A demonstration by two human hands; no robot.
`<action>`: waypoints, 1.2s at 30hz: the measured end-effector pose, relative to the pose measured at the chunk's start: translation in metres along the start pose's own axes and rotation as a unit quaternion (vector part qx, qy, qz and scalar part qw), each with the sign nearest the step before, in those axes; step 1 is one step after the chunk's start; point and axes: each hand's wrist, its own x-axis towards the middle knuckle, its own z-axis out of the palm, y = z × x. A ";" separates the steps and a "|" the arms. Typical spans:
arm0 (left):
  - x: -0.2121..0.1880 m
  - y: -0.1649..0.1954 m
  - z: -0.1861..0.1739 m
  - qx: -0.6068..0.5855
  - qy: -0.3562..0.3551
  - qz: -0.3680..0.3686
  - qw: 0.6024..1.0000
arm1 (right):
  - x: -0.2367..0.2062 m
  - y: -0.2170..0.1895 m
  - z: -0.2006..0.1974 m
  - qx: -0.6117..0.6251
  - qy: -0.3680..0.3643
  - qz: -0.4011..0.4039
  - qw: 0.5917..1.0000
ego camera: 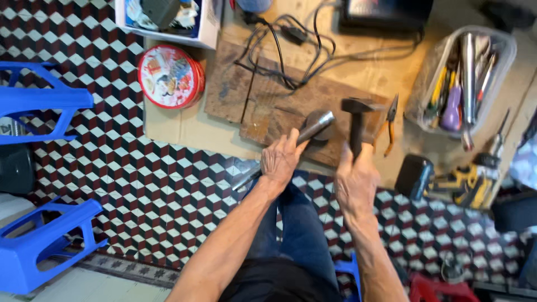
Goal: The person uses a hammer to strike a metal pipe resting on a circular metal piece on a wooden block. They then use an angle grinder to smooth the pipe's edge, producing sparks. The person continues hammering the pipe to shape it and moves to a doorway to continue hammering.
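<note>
In the head view the left hand [282, 157] is closed around a metal tube [313, 126], holding its wide end down on a worn wooden board [263, 106] in the middle of the scene. Just to its right, the right hand [355, 182] grips the handle of a black hammer [356, 114], whose head hangs above the board beside the tube. Pliers [390, 120] lie right of the hammer, a round red tin [169, 76] sits left of the board, and a clear tub of tools [464, 78] stands far right.
</note>
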 end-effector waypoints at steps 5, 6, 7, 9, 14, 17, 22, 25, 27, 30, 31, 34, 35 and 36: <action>-0.003 0.001 0.003 0.003 -0.020 -0.017 1.000 | 0.004 -0.004 0.002 -0.021 0.005 -0.030 0.999; -0.003 0.002 0.003 0.003 -0.027 -0.028 0.999 | 0.007 -0.003 0.003 -0.043 -0.012 -0.021 0.999; -0.004 0.003 0.003 0.005 -0.027 -0.031 0.999 | 0.008 -0.002 0.003 -0.065 -0.032 -0.007 0.997; -0.003 0.006 0.001 0.010 -0.024 -0.040 0.999 | 0.009 0.001 0.003 -0.050 -0.041 0.007 0.998; 0.002 0.016 -0.009 -0.043 -0.127 -0.134 0.982 | 0.003 0.001 0.012 0.043 0.002 0.024 0.999; 0.006 0.023 -0.017 -0.071 -0.142 -0.154 0.975 | 0.004 -0.001 0.017 -0.018 -0.048 0.012 0.999; 0.013 0.025 -0.022 -0.107 -0.199 -0.225 0.948 | 0.001 0.002 0.018 0.055 -0.038 0.056 0.996; 0.011 0.021 -0.018 -0.127 -0.203 -0.225 0.945 | 0.000 0.003 0.023 0.067 -0.054 0.077 0.993; 0.011 0.015 -0.013 -0.147 -0.209 -0.229 0.939 | 0.003 0.004 0.027 0.067 -0.047 0.061 0.995; 0.008 0.008 -0.007 -0.223 -0.197 -0.212 0.931 | 0.008 0.006 0.028 0.050 -0.032 0.052 0.997; 0.010 0.005 -0.007 -0.233 -0.199 -0.212 0.928 | 0.008 0.008 0.026 0.044 -0.043 0.053 0.997; 0.016 0.004 -0.013 -0.261 -0.229 -0.246 0.905 | 0.002 0.016 0.019 0.039 -0.053 0.117 0.991; 0.016 0.006 -0.019 -0.270 -0.256 -0.277 0.886 | -0.003 0.019 0.016 0.039 -0.051 0.150 0.987; 0.018 0.008 -0.025 -0.278 -0.280 -0.308 0.866 | -0.006 0.022 0.016 0.024 -0.056 0.147 0.987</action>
